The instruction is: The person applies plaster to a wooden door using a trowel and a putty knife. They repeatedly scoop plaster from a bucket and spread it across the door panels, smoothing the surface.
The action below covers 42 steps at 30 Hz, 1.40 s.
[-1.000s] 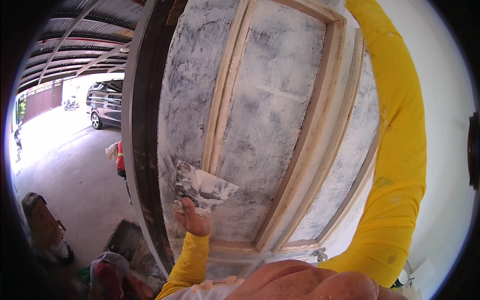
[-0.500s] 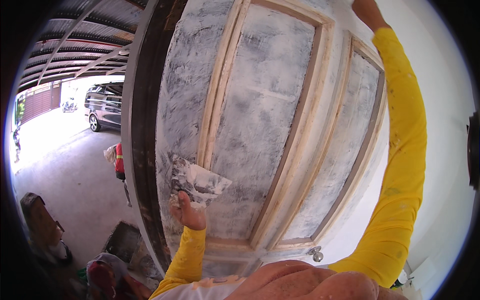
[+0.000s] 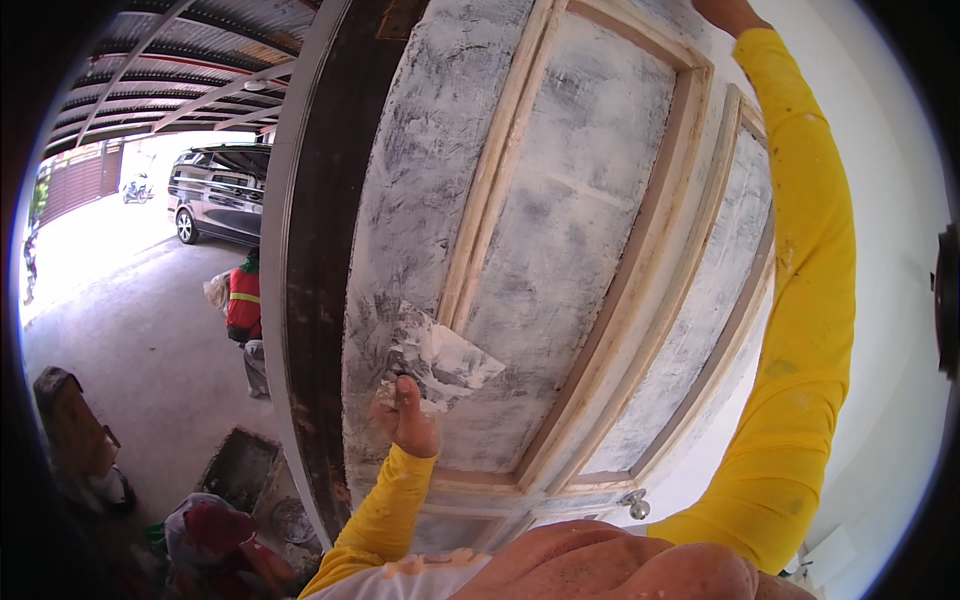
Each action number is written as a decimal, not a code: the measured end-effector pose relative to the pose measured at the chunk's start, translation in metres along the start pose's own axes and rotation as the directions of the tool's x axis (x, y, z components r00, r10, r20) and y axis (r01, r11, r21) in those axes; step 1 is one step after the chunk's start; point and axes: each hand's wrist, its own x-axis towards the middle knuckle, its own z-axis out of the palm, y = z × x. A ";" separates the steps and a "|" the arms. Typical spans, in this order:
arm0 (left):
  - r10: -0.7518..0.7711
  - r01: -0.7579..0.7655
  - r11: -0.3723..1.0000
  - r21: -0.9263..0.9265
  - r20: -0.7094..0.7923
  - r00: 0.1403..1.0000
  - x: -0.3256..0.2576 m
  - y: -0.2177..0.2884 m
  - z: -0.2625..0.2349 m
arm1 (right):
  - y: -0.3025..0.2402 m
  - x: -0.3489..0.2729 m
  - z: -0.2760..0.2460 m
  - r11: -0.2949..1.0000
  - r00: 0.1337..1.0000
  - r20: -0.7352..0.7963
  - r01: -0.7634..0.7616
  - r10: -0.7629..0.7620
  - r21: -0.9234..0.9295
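My left hand (image 3: 408,420), in a yellow sleeve, is closed on the handle end of a wide putty knife (image 3: 448,362) whose blade is smeared with white putty. The blade is held in front of the panelled door (image 3: 580,210), over its left part. Patchy grey-white filler coats the door's panels, and bare tan moulding frames them. Raised to the top right, my right hand (image 3: 728,12) is near the upper part of the door. The picture's upper edge cuts it off, so its fingers and anything in them are hidden.
A dark door frame (image 3: 335,240) runs along the left; a round door knob (image 3: 635,503) sits low. Outside are a person in a red vest (image 3: 244,300), a crouching person in a red cap (image 3: 215,525), a rectangular tub (image 3: 240,468) and a dark van (image 3: 220,195). A white wall (image 3: 890,300) stands right.
The view has shifted, so the door, the frame and my left hand with the putty knife appear farther right. More of the person in the red vest shows. My left hand still grips the knife.
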 end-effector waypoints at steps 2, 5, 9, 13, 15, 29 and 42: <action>0.037 -0.038 0.999 0.022 0.042 0.998 0.002 0.000 -0.004 | 0.011 0.002 -0.008 0.997 0.999 -0.044 0.014 -0.010 0.082; 0.105 -0.108 0.985 0.134 0.031 0.994 -0.002 -0.009 -0.009 | 0.003 0.035 -0.011 0.981 0.916 -0.362 0.194 -0.171 0.028; 0.278 -0.284 0.935 0.214 0.055 0.959 -0.007 -0.028 -0.018 | -0.032 0.089 -0.005 1.000 0.973 -0.230 0.021 -0.015 0.021; 0.548 -0.640 0.558 0.528 0.344 0.762 -0.003 -0.039 -0.039 | -0.045 0.067 0.004 1.000 0.978 -0.211 0.003 -0.005 -0.011; 0.403 -0.521 0.764 0.380 0.348 0.846 -0.004 -0.038 -0.048 | -0.036 0.041 0.005 0.998 0.974 -0.224 0.041 -0.029 0.050; 0.013 -0.028 0.992 0.122 0.122 0.993 -0.003 -0.017 -0.028 | 0.045 -0.111 0.040 0.992 0.977 -0.173 -0.113 0.121 0.057; -0.629 0.648 0.716 -0.261 0.160 0.760 -0.042 0.064 0.029 | -0.059 -0.413 -0.107 0.702 0.775 -0.022 -0.559 0.631 0.442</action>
